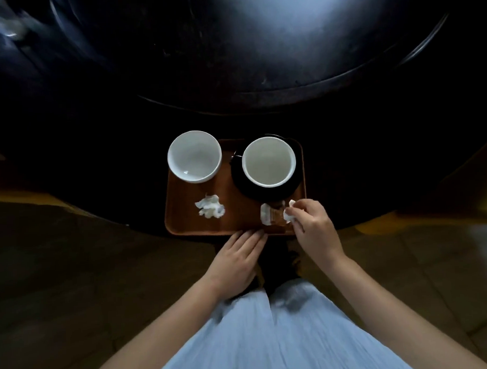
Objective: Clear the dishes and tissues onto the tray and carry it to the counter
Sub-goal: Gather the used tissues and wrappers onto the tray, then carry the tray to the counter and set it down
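Note:
A brown wooden tray [237,212] sits at the near edge of a dark round table. A white bowl [194,156] stands on its far left corner. A second white bowl [268,161] rests on a black plate [260,193] at the far right. A crumpled white tissue [210,210] lies on the tray's near left. A small wrapped item with white paper [269,217] lies at the near right. My right hand [313,226] pinches a small white tissue [289,214] just above that corner. My left hand [237,264] lies flat against the tray's near rim, fingers together, holding nothing.
The dark round table [260,59] stretches far beyond the tray, with a raised inner ring. Brown tiled floor [60,273] lies to both sides. My light blue skirt [283,334] fills the bottom of the view.

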